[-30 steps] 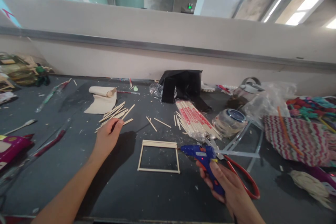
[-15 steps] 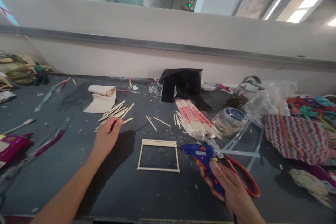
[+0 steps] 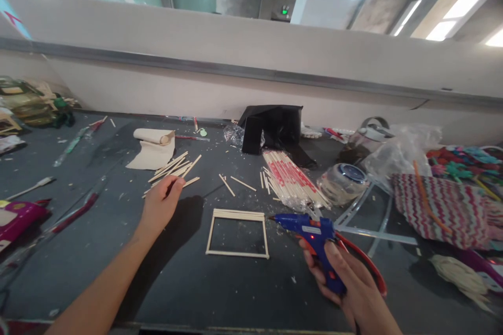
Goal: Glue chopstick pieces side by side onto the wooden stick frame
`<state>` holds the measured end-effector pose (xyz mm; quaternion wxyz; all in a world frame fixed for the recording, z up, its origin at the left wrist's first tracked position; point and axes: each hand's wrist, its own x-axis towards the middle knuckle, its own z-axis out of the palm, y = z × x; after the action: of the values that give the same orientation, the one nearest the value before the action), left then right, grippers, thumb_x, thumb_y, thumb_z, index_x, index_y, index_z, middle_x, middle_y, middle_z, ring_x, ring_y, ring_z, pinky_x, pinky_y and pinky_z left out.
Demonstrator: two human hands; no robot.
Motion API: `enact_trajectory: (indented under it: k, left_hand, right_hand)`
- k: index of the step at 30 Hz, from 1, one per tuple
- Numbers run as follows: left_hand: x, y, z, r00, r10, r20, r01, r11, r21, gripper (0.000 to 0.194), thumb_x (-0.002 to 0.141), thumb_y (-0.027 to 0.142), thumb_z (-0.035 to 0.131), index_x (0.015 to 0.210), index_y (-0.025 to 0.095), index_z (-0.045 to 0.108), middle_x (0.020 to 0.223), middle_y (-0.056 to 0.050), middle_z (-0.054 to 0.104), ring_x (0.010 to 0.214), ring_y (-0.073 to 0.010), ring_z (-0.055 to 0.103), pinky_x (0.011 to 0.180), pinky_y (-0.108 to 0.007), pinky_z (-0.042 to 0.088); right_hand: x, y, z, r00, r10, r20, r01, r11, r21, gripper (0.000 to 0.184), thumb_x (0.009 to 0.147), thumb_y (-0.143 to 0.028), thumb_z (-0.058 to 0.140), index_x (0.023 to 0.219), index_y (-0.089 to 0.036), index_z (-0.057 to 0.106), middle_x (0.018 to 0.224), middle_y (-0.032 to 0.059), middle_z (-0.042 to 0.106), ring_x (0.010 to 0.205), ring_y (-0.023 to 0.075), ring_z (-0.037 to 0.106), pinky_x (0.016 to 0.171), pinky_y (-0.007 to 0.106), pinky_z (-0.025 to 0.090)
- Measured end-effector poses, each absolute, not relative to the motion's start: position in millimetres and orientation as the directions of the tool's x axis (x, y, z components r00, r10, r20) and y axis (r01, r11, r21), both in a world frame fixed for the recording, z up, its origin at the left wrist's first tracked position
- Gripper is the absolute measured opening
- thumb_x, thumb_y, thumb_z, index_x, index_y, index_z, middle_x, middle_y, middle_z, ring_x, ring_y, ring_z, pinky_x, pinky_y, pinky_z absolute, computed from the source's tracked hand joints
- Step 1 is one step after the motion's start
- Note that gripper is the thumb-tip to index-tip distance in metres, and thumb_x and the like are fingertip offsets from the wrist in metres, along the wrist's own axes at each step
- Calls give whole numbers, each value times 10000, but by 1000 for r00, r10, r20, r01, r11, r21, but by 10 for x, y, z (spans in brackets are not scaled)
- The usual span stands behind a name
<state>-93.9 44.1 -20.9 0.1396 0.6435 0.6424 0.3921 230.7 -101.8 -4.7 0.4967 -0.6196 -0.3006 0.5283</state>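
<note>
My right hand [image 3: 346, 277] is wrapped round the handle of a blue hot glue gun [image 3: 308, 227], which has a small red light on its side. The gun's nozzle points left, close to the upper right corner of a rectangular frame of thin wooden sticks [image 3: 238, 255]. Several sticks lie side by side along the frame's far edge. At the near side of a loose pile of wooden sticks [image 3: 188, 167], my left hand [image 3: 163, 201] is closed with thumb and fingers together. Whatever it may hold is hidden.
Behind the frame lie a few loose sticks [image 3: 243, 183] and a plastic pack of sticks [image 3: 293, 175]. Red-handled pliers or scissors [image 3: 379, 277] lie behind my right hand, near a clear jar [image 3: 343, 183]. A cloth roll [image 3: 153, 146] is at back left, a zigzag knitted piece [image 3: 440, 209] at right.
My right hand has moved slightly to the right with the glue gun, drawing the nozzle a little away from the frame's corner. My left hand stays by the stick pile.
</note>
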Motion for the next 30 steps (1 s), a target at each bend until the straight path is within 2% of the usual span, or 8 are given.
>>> enact_trajectory:
  k: [4,10,13,16,21,26,30]
  left_hand:
    - [-939,435,-195,-147,937,316,724,-116,680,323,842,462,425,832,207,624,689,10,616,668,-168,559,584,-246,387]
    - [-953,444,-221,-131,931,340,712,-150,686,312,852,450,434,824,197,613,668,19,594,648,-155,544,601,-237,392]
    - [-950,450,-233,-125,931,344,699,-163,696,310,852,444,433,823,194,614,711,13,618,684,-157,556,617,-234,398]
    - [-944,448,-224,-126,932,339,699,-159,697,311,854,439,428,818,192,613,702,13,613,694,-161,553,613,-235,395]
    - [-937,429,-198,-123,937,327,681,-160,715,301,860,443,433,820,197,602,702,13,602,716,-165,550,609,-236,390]
    - [-929,421,-190,-114,937,329,677,-169,716,292,860,435,424,804,202,591,664,24,564,651,-154,522,609,-238,395]
    - [-934,427,-195,-124,936,330,681,-161,715,292,857,431,426,811,200,600,685,20,592,665,-156,538,620,-237,395]
  right_hand:
    - [2251,-973,75,162,928,-336,-158,-311,-937,496,751,-607,617,939,-151,667,781,70,598,555,92,422,391,160,285]
    - [1906,-807,193,10,929,-370,-29,-370,-929,558,762,-666,556,958,-153,654,791,57,591,568,82,440,424,145,306]
    - [1729,-729,181,-90,924,-373,56,-369,-928,592,747,-703,532,912,-148,654,676,22,546,537,79,423,418,142,297]
    - [1605,-674,150,-93,919,-382,120,-371,-921,599,724,-722,526,833,-147,654,584,-8,491,504,77,406,408,144,290]
    - [1511,-615,123,-70,930,-361,140,-349,-927,575,740,-706,511,821,-151,639,621,-2,517,509,76,413,406,144,290]
    - [1482,-562,74,-92,939,-333,167,-315,-934,571,763,-697,489,828,-146,620,622,-10,504,514,76,405,406,147,275]
    - [1485,-541,4,-116,941,-318,184,-294,-938,578,782,-694,463,836,-140,619,624,-12,500,499,71,388,405,155,258]
